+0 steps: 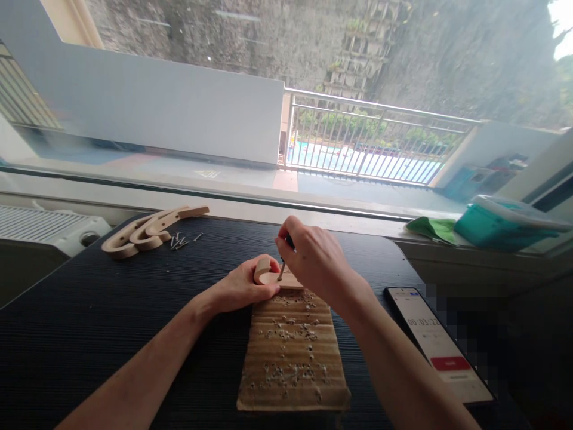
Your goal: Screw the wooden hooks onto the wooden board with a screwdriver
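Observation:
My left hand (244, 283) is closed around the curved end of a pale wooden hook (268, 279), which lies at the far end of a piece of corrugated cardboard (290, 340). Many small holes pit the cardboard's surface. Above the hook, my right hand (308, 251) grips a screwdriver (282, 270) by its dark handle. The shaft points down, tilted, and its tip meets the wood near the curved end. My right hand and wrist hide the hook's other end. Whether a screw sits under the tip is too small to tell.
More curved wooden hooks (147, 234) lie at the table's back left, with several loose screws (179, 242) beside them. A phone (441, 343) showing a timer lies at the right. A green cloth (432, 229) and a teal bin (505, 224) stand on the window sill. A radiator (54, 230) is at left.

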Motion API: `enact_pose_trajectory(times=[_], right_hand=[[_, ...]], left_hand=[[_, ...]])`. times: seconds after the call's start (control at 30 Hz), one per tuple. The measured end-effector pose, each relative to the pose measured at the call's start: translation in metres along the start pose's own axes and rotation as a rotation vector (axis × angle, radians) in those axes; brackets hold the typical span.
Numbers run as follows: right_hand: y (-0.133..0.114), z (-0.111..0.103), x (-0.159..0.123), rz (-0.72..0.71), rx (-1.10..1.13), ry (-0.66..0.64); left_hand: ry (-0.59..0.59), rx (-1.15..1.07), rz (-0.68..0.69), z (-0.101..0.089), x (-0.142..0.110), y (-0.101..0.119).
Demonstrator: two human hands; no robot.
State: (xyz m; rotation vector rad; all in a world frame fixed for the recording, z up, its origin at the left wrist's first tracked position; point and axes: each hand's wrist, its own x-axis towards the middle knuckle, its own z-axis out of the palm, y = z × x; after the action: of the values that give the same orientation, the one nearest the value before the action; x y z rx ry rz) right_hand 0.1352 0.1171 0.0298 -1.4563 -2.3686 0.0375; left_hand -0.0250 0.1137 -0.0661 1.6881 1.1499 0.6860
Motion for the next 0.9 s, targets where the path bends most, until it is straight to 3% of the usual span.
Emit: enact_pose_trajectory(times=[0.13,0.3,0.37,0.73,0.9], right_hand=[[0.002,-0.005,-0.004,0.003,-0.03,-0.011],[0.009,-0.013,-0.011,-0.246,0.226,-0.084],[0.009,-0.013,-0.011,-0.284,0.243,-0.105],[0.007,-0.001,-0.002,-0.027,-0.06,0.045],[0.003,-0.009,-0.011,-0.186,0.129,-0.062]], left_hand=[[-0.001,-0.058,-0.008,0.001,-0.001,0.002],[0.004,-0.024,-0.02,0.001,0.0,0.002],[0.012,-0.016,-0.029,0.002,0.001,0.001],[-0.015,-0.029,0.006,0.001,-0.001,0.006],[0.027,0.007,-0.029,0.002,0.0,0.003]])
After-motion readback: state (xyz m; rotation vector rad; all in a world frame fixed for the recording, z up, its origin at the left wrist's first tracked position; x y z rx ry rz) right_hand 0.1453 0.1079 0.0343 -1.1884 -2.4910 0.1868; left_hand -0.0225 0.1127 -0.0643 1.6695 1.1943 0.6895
